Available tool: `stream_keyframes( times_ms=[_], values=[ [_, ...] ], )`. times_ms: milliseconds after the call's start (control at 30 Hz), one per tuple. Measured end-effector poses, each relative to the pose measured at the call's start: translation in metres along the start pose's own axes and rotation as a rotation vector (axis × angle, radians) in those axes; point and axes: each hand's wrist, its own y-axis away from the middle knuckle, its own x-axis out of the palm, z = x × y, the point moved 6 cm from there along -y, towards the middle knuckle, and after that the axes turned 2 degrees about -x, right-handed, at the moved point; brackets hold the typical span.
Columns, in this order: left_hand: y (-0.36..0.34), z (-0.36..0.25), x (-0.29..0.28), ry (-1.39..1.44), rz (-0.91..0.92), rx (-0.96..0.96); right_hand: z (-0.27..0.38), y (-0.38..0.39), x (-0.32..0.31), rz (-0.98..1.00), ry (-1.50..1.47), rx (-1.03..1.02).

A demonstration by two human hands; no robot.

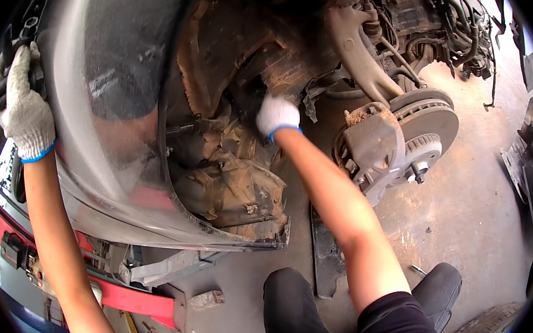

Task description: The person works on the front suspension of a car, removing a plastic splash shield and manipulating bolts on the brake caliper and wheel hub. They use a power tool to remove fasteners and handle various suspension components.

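Note:
My left hand point(30, 110), in a white knit glove with a blue cuff, is closed around something dark beside the grey car fender point(100, 134). A metal ring-shaped end point(30, 23) shows just above its fingers; I cannot make out the held thing's kind. My right hand point(278, 116), gloved alike, reaches into the open wheel well point(225, 50), close to its dirty, rusty inner wall. Motion smears this hand and its fingers are hidden. Right of it is the bare wheel hub with its brake disc point(429, 126) and caliper point(375, 137).
A suspension arm point(357, 51) runs above the brake disc. Dirt-covered parts point(233, 189) fill the lower wheel well. Red lift beams point(143, 304) stand at lower left. A small metal tool point(418, 270) lies on the floor by my knee, and a tyre point(482, 330) is at lower right.

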Motion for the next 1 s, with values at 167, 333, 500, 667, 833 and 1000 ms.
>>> stream_keyframes(
  times_ms=[167,333,500,667,833,1000],
  values=[
    [0.003,-0.023,0.008,0.189,-0.093,-0.108,0.016,-0.055,-0.005,0.110,-1.094,0.262],
    [0.003,-0.032,0.008,0.039,-0.083,0.005,0.023,-0.073,0.010,0.081,-1.216,0.333],
    [0.004,-0.033,0.002,-0.017,-0.090,0.046,0.028,-0.084,0.008,0.055,-1.156,0.274],
    [0.005,-0.032,-0.003,-0.083,-0.074,0.078,0.032,-0.078,0.011,0.041,-1.162,0.260],
    [0.005,-0.026,-0.001,-0.163,-0.073,0.139,0.011,-0.100,0.033,-0.158,-1.190,0.208],
    [0.007,-0.033,-0.005,-0.886,-0.031,0.629,0.017,-0.087,0.029,-0.210,-1.071,0.125]
  ],
)
